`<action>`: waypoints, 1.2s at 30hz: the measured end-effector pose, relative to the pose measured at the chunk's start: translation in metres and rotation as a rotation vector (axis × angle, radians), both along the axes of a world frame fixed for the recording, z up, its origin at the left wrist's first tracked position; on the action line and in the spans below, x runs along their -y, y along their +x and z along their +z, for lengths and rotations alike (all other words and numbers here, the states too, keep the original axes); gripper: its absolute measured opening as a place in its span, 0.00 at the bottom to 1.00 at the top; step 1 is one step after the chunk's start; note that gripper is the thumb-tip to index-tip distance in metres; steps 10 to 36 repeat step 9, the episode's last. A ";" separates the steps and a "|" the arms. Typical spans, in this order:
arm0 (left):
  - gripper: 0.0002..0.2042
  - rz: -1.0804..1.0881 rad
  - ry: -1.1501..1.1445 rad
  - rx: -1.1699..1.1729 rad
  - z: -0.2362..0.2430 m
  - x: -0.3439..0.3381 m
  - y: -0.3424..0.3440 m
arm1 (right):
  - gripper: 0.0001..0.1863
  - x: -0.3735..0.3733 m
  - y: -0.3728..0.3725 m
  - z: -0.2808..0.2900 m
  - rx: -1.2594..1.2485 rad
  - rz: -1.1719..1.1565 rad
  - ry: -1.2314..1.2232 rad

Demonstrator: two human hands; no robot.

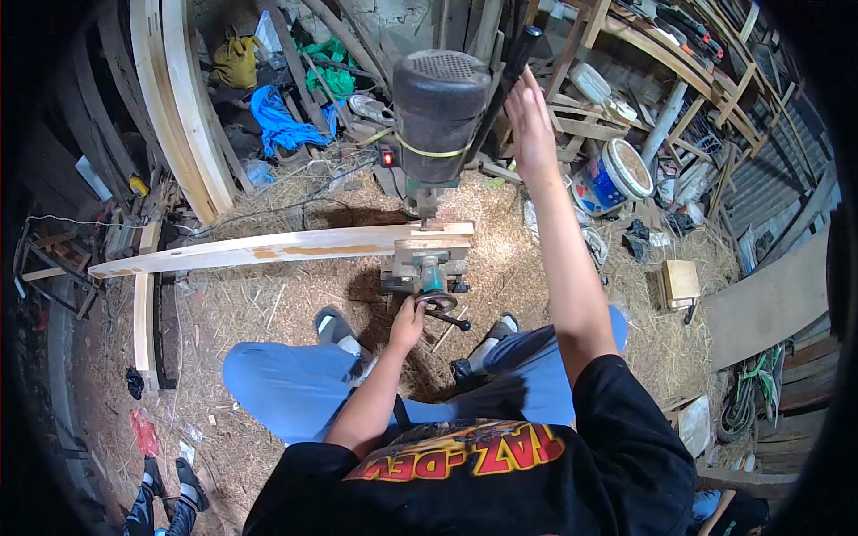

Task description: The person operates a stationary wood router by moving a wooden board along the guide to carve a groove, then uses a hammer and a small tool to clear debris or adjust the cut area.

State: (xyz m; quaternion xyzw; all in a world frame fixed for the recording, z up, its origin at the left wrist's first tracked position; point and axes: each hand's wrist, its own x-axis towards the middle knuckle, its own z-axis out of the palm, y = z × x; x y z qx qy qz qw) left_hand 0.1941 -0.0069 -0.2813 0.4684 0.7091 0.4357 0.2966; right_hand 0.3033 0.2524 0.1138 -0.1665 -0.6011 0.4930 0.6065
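Note:
In front of me stands an upright drilling or mortising machine with a dark motor housing. A long pale wooden beam lies across its work table, gripped in the clamp vise under the bit. My left hand is closed on the rim of a handwheel on the vise's near side. Raised at the upper right, my right hand has its fingers stretched out along the long black lever. Its palm faces the lever; whether it touches is unclear, and the thumb is hidden.
Wood shavings cover the floor. Tall boards lean at the left, and a wooden support stands under the beam's left part. At right are a white bucket and a wooden block. Another person's feet show at lower left.

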 end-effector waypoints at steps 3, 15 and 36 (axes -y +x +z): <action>0.18 0.011 -0.053 -0.005 0.010 0.003 0.001 | 0.35 0.018 0.010 -0.047 0.065 0.036 -0.020; 0.18 -0.045 0.017 0.025 0.009 -0.003 0.003 | 0.24 0.052 0.057 -0.339 0.926 -0.184 -0.550; 0.18 -0.045 0.017 0.025 0.009 -0.003 0.003 | 0.24 0.052 0.057 -0.339 0.926 -0.184 -0.550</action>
